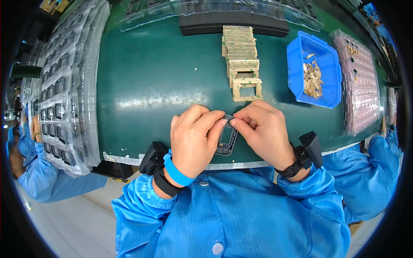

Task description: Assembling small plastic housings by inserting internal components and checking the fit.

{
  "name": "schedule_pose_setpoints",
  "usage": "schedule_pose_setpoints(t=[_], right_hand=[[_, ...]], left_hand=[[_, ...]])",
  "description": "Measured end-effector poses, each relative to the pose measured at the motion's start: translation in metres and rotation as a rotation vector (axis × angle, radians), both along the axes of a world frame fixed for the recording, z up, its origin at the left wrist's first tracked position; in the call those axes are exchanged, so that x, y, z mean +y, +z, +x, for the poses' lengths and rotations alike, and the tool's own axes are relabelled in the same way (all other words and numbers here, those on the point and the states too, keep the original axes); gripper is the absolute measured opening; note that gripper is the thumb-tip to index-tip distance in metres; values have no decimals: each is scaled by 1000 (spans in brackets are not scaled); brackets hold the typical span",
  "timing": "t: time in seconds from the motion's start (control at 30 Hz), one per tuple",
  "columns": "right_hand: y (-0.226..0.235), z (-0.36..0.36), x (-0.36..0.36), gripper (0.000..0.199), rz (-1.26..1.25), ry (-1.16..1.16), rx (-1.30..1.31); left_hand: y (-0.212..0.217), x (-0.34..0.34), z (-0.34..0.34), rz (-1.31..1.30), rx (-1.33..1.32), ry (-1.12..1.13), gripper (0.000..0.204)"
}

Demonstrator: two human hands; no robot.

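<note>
In the head view, a dark-grey, plastic-looking rectangular frame with rounded corners [225,148] sits between the fingertips, its long axis running away from the body, far end leaning slightly right. The left hand [194,139] and right hand [266,131] hold thumb and forefinger narrow there; any thin piece pinched, I cannot tell. Beyond the fingers lie overlapping tan rectangular frames [241,64].

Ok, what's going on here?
The person's left hand and right hand have their fingertips at the far end of a dark device frame, over the near side of the green table. Anything pinched between the fingertips can't be made out. Beyond lies an overlapping row of cream rectangular frames, with a blue bin of pale strips to its right.
</note>
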State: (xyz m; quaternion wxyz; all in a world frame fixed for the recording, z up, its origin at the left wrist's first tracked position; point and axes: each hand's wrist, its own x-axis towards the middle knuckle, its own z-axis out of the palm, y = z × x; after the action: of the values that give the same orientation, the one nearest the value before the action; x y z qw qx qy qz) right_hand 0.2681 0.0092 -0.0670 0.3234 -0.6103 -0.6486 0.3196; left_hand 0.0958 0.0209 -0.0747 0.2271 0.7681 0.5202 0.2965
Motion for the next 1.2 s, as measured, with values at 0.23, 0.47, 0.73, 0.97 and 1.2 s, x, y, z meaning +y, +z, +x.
schedule_pose_setpoints(t=[0.23, 0.47, 0.73, 0.97, 1.2], right_hand=[[0, -2, 1, 11, 35, -27, -17], [8, -3, -6, 19, -24, -51, -132], [12, 1, -16, 11, 147, 72, -138], [5, 2, -18, 28, 295, 297, -340], [9, -1, -12, 26, 272, 327, -280]], left_hand=[[-1, -6, 3, -41, -104, 100, 13], [2, -42, -1, 202, 71, -108, 18], [-8, -43, -15, 318, 191, -41, 26], [-12, -46, -13, 310, 149, -8, 25], [-13, -46, -17, 314, 174, -46, 23]])
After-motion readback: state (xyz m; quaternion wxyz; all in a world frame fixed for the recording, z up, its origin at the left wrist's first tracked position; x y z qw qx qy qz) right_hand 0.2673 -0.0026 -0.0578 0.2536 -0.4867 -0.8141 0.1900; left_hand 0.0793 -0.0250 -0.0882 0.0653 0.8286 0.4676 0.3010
